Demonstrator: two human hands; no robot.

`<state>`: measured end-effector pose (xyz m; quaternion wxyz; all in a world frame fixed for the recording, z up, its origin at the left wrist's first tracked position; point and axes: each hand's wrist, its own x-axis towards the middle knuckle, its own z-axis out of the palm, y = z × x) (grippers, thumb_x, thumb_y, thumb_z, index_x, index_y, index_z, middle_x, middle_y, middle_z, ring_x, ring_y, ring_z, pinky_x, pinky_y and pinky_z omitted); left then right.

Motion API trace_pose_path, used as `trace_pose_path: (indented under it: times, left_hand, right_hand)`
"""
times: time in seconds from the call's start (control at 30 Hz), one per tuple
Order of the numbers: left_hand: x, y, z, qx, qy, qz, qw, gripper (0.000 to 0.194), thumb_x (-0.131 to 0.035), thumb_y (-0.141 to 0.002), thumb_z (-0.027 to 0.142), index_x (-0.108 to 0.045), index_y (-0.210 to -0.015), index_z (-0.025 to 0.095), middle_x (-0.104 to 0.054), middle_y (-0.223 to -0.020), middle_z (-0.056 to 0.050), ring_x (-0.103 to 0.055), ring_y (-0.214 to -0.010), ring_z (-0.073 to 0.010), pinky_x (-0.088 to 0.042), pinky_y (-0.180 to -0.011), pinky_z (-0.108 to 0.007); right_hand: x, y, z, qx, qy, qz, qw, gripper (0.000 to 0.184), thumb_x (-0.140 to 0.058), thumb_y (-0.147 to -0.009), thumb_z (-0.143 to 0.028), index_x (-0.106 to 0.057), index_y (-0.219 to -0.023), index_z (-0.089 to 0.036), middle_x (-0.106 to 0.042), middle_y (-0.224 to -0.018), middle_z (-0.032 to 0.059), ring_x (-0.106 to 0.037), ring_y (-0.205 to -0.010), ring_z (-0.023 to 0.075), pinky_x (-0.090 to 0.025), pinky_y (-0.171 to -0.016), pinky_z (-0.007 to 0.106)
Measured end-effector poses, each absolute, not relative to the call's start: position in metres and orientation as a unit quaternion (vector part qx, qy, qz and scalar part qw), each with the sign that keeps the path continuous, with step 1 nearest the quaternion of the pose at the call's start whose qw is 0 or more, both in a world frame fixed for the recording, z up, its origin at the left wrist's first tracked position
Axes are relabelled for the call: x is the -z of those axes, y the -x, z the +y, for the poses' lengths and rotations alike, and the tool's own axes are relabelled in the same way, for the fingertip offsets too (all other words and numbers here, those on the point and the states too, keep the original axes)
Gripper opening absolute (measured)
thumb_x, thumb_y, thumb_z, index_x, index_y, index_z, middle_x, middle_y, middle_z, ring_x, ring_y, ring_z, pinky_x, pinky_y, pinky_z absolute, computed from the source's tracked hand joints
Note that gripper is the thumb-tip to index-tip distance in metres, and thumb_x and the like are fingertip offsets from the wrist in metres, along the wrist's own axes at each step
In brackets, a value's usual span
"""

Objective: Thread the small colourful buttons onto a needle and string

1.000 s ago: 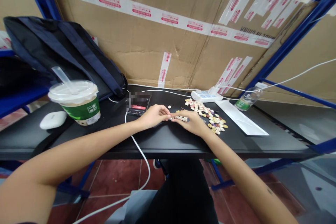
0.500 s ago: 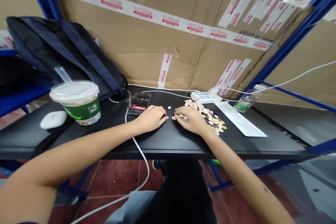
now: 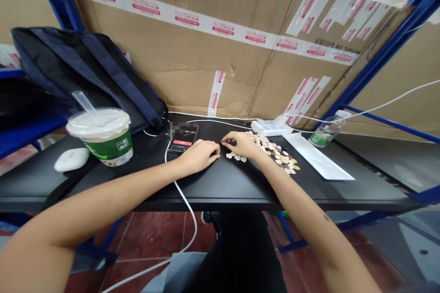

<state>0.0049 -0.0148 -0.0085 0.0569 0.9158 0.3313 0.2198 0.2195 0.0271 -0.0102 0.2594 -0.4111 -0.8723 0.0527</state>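
Left hand point(image 3: 199, 154) and right hand point(image 3: 244, 144) are apart, fingers curled (I cannot tell if either grips anything). Button-like pieces point(image 3: 237, 158) lie beside the right; this fingertip work seems to call for a fine pinch.

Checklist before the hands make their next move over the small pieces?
1. Short row apart from main pile: ok where visible; right hand hides part.
2. Piece between right hand's fingers: cannot tell, too small.
3. Left hand empty: cannot tell, fingers curled.
4. White cable clear of left forearm: not ok, passes beneath it.
5. Lid on cup: ok.
6. Phone uncovered by left hand: ok.
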Motion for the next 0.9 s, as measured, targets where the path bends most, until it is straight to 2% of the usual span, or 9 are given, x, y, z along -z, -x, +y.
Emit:
trace_pose_path:
  times: [0.13, 0.3, 0.6, 0.77, 0.9]
  left_hand:
    - [0.013, -0.005, -0.011, -0.241, -0.907, 0.334, 0.087, 0.005, -0.06, -0.087, 0.018, -0.065, -0.087, 0.017, -0.069, -0.087, -0.003, -0.065, -0.083, -0.0184, -0.048, -0.079, -0.029]
    - [0.015, -0.005, -0.008, -0.254, -0.894, 0.35, 0.114, 0.007, -0.063, -0.082, 0.017, -0.067, -0.087, 0.016, -0.068, -0.085, -0.005, -0.065, -0.079, -0.0176, -0.05, -0.075, -0.027]
    - [0.012, -0.004, -0.009, -0.233, -0.901, 0.351, 0.106, 0.007, -0.062, -0.083, 0.018, -0.067, -0.087, 0.016, -0.068, -0.087, -0.005, -0.064, -0.082, -0.018, -0.05, -0.078, -0.028]
    - [0.013, -0.002, -0.006, -0.212, -0.911, 0.348, 0.059, 0.013, -0.056, -0.088, 0.02, -0.068, -0.09, 0.017, -0.067, -0.092, -0.006, -0.064, -0.086, -0.0182, -0.049, -0.082, -0.029]
    - [0.012, -0.001, -0.007, -0.182, -0.914, 0.362, -0.018, 0.022, -0.05, -0.093, 0.023, -0.068, -0.103, 0.016, -0.067, -0.103, -0.009, -0.062, -0.1, -0.0216, -0.046, -0.09, -0.033]
  right_hand:
    - [0.01, -0.228, 0.013, -0.111, 0.385, -0.863, 0.308, 0.014, -0.064, -0.081, -0.02, -0.073, -0.093, -0.018, -0.073, -0.089, 0.0055, -0.067, -0.079, 0.0157, -0.054, -0.075, 0.028]
    - [0.007, -0.228, -0.007, -0.19, 0.335, -0.877, 0.289, 0.016, -0.066, -0.082, -0.025, -0.072, -0.095, -0.018, -0.073, -0.089, 0.0039, -0.066, -0.08, 0.0155, -0.052, -0.076, 0.027]
    - [0.006, -0.227, -0.007, -0.163, 0.325, -0.893, 0.264, 0.017, -0.06, -0.08, -0.015, -0.072, -0.092, -0.019, -0.074, -0.09, 0.0021, -0.066, -0.082, 0.0154, -0.05, -0.079, 0.026]
    - [0.006, -0.234, -0.002, -0.103, 0.365, -0.888, 0.261, 0.021, -0.058, -0.077, -0.011, -0.073, -0.088, -0.019, -0.074, -0.09, 0.003, -0.067, -0.085, 0.0171, -0.05, -0.081, 0.028]
    - [0.004, -0.234, -0.004, -0.083, 0.351, -0.895, 0.262, 0.023, -0.055, -0.078, -0.009, -0.073, -0.089, -0.02, -0.073, -0.092, 0.0036, -0.067, -0.088, 0.0176, -0.05, -0.085, 0.029]
